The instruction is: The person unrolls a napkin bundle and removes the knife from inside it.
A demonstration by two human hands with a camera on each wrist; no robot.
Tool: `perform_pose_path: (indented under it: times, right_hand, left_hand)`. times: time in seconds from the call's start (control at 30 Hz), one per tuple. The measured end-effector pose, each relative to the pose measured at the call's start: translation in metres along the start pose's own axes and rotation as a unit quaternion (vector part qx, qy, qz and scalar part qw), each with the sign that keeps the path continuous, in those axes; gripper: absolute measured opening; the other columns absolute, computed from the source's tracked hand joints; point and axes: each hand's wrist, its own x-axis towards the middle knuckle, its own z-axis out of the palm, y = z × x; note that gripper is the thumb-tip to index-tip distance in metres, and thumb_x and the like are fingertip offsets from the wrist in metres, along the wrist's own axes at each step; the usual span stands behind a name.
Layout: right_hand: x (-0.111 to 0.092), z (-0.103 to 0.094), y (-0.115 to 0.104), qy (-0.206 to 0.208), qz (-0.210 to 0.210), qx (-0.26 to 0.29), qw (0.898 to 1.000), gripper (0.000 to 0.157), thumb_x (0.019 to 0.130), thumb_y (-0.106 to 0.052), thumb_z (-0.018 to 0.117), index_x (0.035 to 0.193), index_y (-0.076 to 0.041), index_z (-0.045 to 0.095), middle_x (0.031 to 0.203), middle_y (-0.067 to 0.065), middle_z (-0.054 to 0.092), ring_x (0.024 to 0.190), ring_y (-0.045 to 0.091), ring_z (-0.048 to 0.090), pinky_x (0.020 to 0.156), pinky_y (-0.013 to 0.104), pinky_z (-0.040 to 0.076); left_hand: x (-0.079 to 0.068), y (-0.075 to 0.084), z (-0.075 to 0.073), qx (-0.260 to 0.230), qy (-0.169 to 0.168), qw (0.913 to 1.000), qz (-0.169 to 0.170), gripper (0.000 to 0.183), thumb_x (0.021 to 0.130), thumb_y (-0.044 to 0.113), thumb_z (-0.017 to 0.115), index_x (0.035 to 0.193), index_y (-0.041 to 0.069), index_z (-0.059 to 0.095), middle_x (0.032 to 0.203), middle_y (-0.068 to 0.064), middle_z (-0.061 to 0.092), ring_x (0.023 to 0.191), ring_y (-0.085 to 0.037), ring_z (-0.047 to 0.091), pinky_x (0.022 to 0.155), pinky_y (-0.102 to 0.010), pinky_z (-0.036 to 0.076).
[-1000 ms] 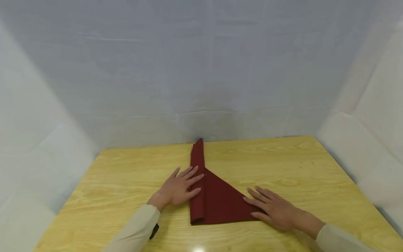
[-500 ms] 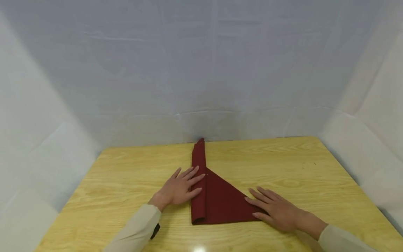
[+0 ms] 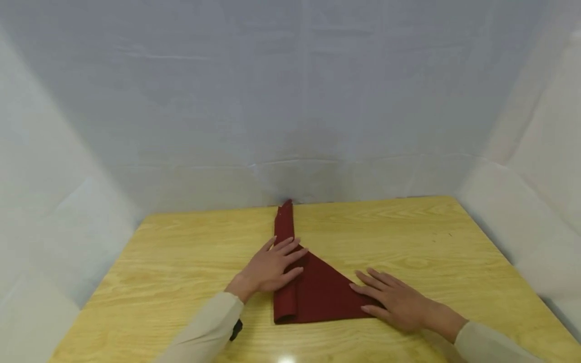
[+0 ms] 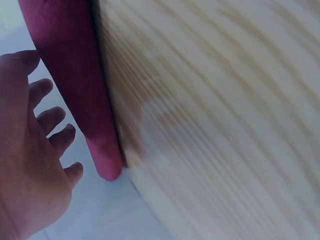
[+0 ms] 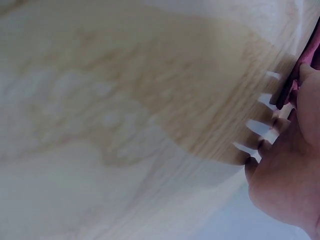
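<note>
A dark red cloth (image 3: pixel 324 297) lies on the wooden table, with a rolled or folded strip along its left side and a triangular part tapering to the right. My left hand (image 3: pixel 270 267) rests across the strip, fingers spread and fairly straight, the fingertips reaching onto the triangular part. On the cloth's right corner lies my right hand (image 3: pixel 399 302), its fingers extended. The left wrist view shows the strip (image 4: pixel 75 85) beside the left hand's fingers. In the right wrist view only a small bit of the cloth (image 5: pixel 305 60) shows by the right hand (image 5: pixel 290 160).
The pale wooden table (image 3: pixel 181 252) has a grey sheet wall (image 3: pixel 290 101) at its far edge, which the strip's far end reaches. White sheets (image 3: pixel 41 176) stand at both sides. A dark band sits at the left sleeve's cuff (image 3: pixel 236 330).
My left hand has slid a little to the right over the folded strip, its fingertips now past the strip's right edge. The right hand and the cloth look almost unmoved.
</note>
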Motion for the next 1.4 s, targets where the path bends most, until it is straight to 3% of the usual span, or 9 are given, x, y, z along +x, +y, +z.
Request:
perform_pose_path:
  times: [0.23, 0.43, 0.83, 1.1, 1.4]
  right_hand:
    - [0.007, -0.003, -0.005, -0.022, 0.019, -0.016, 0.999, 0.049, 0.102, -0.041, 0.040, 0.146, -0.019, 0.043, 0.151, 0.011, 0.034, 0.137, 0.037, 0.029, 0.104, 0.055, 0.031]
    - [0.011, -0.004, -0.008, -0.035, 0.024, -0.027, 0.999, 0.050, 0.102, -0.043, 0.038, 0.147, -0.020, 0.042, 0.151, 0.010, 0.033, 0.137, 0.036, 0.029, 0.105, 0.055, 0.030]
    - [0.011, -0.003, -0.009, -0.007, 0.003, -0.039, 0.999, 0.048, 0.102, -0.040, 0.042, 0.144, -0.018, 0.046, 0.149, 0.012, 0.037, 0.134, 0.038, 0.034, 0.101, 0.057, 0.034]
    - [0.009, -0.007, -0.008, -0.032, 0.015, 0.011, 0.999, 0.049, 0.103, -0.038, 0.040, 0.146, -0.016, 0.042, 0.151, 0.014, 0.032, 0.136, 0.040, 0.028, 0.104, 0.059, 0.029]
    - [0.009, -0.003, -0.005, -0.038, 0.022, 0.005, 0.999, 0.049, 0.103, -0.039, 0.039, 0.147, -0.018, 0.041, 0.152, 0.012, 0.031, 0.138, 0.039, 0.025, 0.105, 0.058, 0.028]
  left_hand:
    - [0.007, 0.006, 0.001, 0.024, -0.043, 0.9987, -0.014, 0.054, 0.101, 0.047, 0.040, 0.148, 0.021, 0.040, 0.152, -0.006, 0.032, 0.141, -0.025, 0.025, 0.113, -0.051, 0.013]
    - [0.003, 0.002, 0.003, 0.042, -0.069, 0.9960, -0.037, 0.057, 0.099, 0.053, 0.039, 0.147, 0.023, 0.041, 0.152, -0.004, 0.034, 0.142, -0.022, 0.022, 0.113, -0.050, 0.013]
    - [-0.010, -0.009, 0.000, 0.035, -0.056, 0.9972, -0.034, 0.058, 0.098, 0.049, 0.044, 0.143, 0.013, 0.047, 0.153, -0.007, 0.031, 0.141, -0.024, 0.023, 0.112, -0.053, 0.016]
    - [-0.019, -0.018, 0.003, 0.019, -0.047, 0.9974, -0.051, 0.058, 0.098, 0.050, 0.043, 0.145, 0.016, 0.045, 0.154, -0.004, 0.029, 0.142, -0.021, 0.020, 0.113, -0.051, 0.014]
    - [-0.028, -0.026, 0.002, 0.014, -0.027, 0.9984, -0.047, 0.056, 0.098, 0.048, 0.043, 0.141, 0.013, 0.050, 0.152, -0.005, 0.032, 0.141, -0.021, 0.024, 0.113, -0.050, 0.016]
